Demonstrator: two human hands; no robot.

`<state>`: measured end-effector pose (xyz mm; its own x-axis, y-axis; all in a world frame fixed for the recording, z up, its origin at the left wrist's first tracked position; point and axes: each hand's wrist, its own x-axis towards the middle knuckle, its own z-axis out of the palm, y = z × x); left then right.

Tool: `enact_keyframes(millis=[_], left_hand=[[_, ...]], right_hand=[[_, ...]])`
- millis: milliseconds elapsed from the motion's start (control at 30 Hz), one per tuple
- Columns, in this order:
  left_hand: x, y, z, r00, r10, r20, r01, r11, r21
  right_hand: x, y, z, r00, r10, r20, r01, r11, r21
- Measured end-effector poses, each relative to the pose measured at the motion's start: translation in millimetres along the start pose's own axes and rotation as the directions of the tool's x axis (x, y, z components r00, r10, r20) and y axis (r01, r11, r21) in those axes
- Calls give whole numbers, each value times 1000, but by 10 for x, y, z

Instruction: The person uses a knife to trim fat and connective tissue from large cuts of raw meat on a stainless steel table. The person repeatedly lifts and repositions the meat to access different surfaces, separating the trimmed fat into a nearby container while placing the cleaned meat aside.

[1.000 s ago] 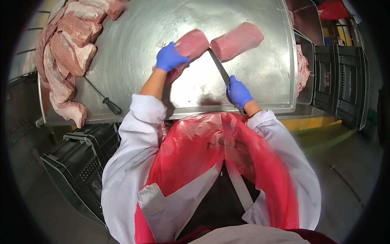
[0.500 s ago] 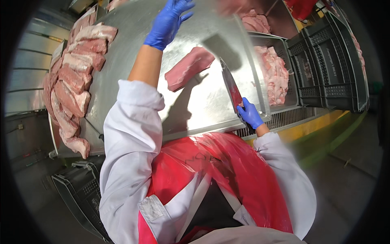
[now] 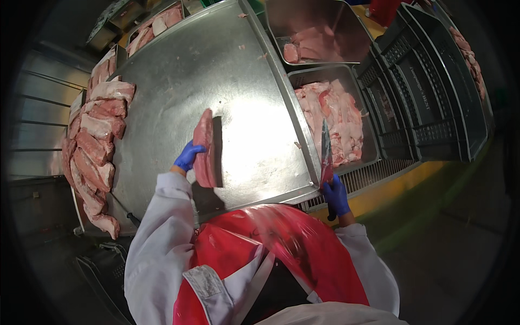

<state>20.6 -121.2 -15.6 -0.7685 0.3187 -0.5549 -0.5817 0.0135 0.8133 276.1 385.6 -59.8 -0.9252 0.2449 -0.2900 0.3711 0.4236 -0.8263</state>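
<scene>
Blue-gloved, my left hand (image 3: 188, 156) grips the left side of a long slab of meat (image 3: 204, 157), thumb over its top. The slab is tilted up on the metal work table (image 3: 168, 70) and casts a dark shadow on its right. At the table's right edge my right hand (image 3: 337, 196) is closed round the handle of a long knife (image 3: 326, 151). The blade points away from me, its tip over the tray of pale trimmings (image 3: 346, 127). Smears mark the blade.
Overlapping strips of meat (image 3: 97, 151) line the table's left edge, with a thin steel rod (image 3: 124, 209) beside them. A deep metal bin (image 3: 346, 32) with pink pieces stands at the back right. Dark plastic crates (image 3: 433, 92) stand farther right. A raised rim (image 3: 287, 92) borders the table.
My left hand has come back from the far side and taken hold of the slab, now turned more upright. The right hand with the knife has moved lower, with the blade outside the table's rim.
</scene>
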Motion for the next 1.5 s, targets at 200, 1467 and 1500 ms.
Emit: enact_keyframes(millis=[200, 1467, 1500], left_hand=[[617, 1318, 923, 926, 321, 197, -109, 728, -677], [135, 146, -6772, 797, 144, -586, -380, 874, -302], [80, 18, -6663, 816, 132, -563, -412, 815, -407]], right_hand=[[558, -265, 382, 995, -25, 95, -6, 949, 315], [1269, -1486, 2852, 963, 201, 178, -239, 944, 227], [1241, -1471, 2836, 958, 230, 172, -269, 929, 254]])
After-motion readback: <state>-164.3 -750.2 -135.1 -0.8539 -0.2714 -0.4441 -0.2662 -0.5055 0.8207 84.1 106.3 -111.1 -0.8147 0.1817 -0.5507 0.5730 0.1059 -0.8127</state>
